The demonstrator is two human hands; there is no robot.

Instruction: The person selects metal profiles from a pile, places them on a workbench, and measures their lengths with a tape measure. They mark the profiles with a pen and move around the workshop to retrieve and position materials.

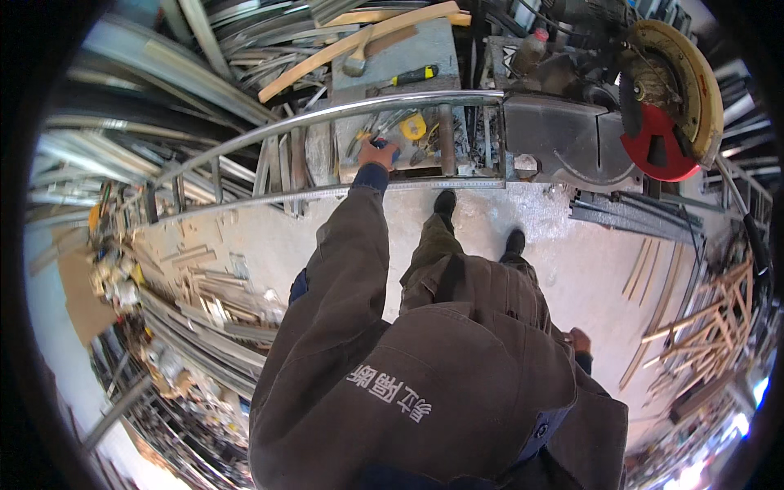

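My left hand [376, 153] reaches between the two metal rails of the long stand, over a grey board with tools. Its fingers are curled closed, with a small dark blue thing [395, 153] at their right edge that I cannot make out. Just beyond lie hand tools with metal shafts [376, 126] and a yellow tape measure [413, 126]. My right hand [579, 340] hangs low by my right side, away from the stand; its fingers are too small and partly hidden to read.
A miter saw with a red guard [660, 147] stands at the right end of the metal-railed stand [286, 124]. Behind the rails lie a paintbrush [356, 61] and a yellow-black handled tool [415, 75]. Metal profiles [155, 73] pile up at left; wood strips [702, 318] lie at right.
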